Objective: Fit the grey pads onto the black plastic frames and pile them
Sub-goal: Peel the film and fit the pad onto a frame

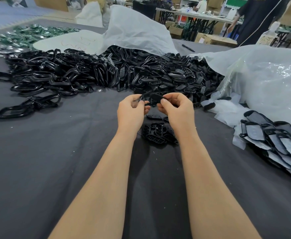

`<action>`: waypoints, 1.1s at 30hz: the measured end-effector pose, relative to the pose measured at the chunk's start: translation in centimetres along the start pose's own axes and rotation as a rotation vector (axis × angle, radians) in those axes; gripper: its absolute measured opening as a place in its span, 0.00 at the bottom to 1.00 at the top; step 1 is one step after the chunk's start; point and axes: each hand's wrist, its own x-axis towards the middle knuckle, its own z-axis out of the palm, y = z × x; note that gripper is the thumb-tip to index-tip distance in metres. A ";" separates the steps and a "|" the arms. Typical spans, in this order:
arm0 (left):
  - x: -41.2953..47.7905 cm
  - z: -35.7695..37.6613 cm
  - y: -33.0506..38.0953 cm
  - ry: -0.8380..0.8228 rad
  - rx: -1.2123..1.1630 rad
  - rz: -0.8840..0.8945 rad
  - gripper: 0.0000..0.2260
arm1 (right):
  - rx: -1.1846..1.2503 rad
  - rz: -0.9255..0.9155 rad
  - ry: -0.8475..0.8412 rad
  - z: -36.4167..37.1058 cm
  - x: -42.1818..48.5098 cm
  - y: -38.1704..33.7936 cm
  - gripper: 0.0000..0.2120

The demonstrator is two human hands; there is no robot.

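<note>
Head view. Centre of frame: grips one black frame [149, 99] between left hand [132, 109] and right hand [175, 108], fingers of both curled, pinching its edges. Looks like the fitting step; calls next for pressing the pad home. One held; loose heap [63, 73] upper left and finished pile [279, 149] at right, too many to count.

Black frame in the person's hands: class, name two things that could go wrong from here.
The left hand and right hand pinch the black frame by fingertips only; it might slip onto the loose black parts beneath. The pile of padded frames lies fanned out and could slide when more are added.
</note>
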 end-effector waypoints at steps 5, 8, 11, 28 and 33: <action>0.1 0.0 0.1 -0.010 -0.004 0.006 0.08 | -0.135 -0.042 0.035 -0.1 0.1 0.3 0.10; 0.2 0.0 0.1 -0.020 -0.006 0.009 0.08 | -0.181 -0.059 0.063 0.0 0.2 0.3 0.09; 0.3 0.1 -0.1 -0.023 -0.008 0.010 0.08 | -0.192 -0.060 0.077 0.0 0.2 0.3 0.09; 0.1 0.0 0.0 -0.001 -0.004 0.004 0.08 | 0.136 0.074 0.040 -0.2 0.2 0.1 0.07; -0.1 0.0 0.1 -0.058 0.056 0.034 0.08 | -0.054 -0.024 0.044 0.3 -0.1 0.3 0.08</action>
